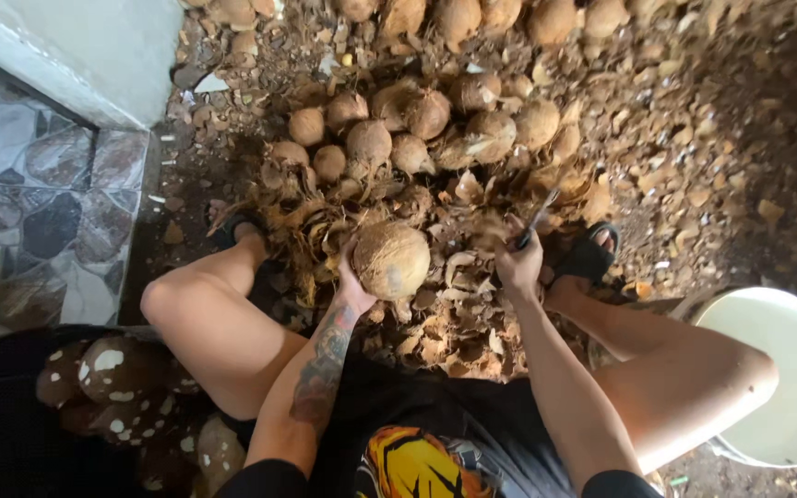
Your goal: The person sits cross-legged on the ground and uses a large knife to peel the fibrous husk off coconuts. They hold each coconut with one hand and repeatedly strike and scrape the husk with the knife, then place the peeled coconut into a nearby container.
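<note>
Between the knees, the left hand point(352, 281) cups a husked coconut point(391, 260), fingers wrapped under it; the right hand point(518, 263) grips a knife point(535, 221), fist closed, above husk scraps point(445, 337).

Coconut pile point(417, 129) just beyond, husk litter point(445, 332) below.
</note>
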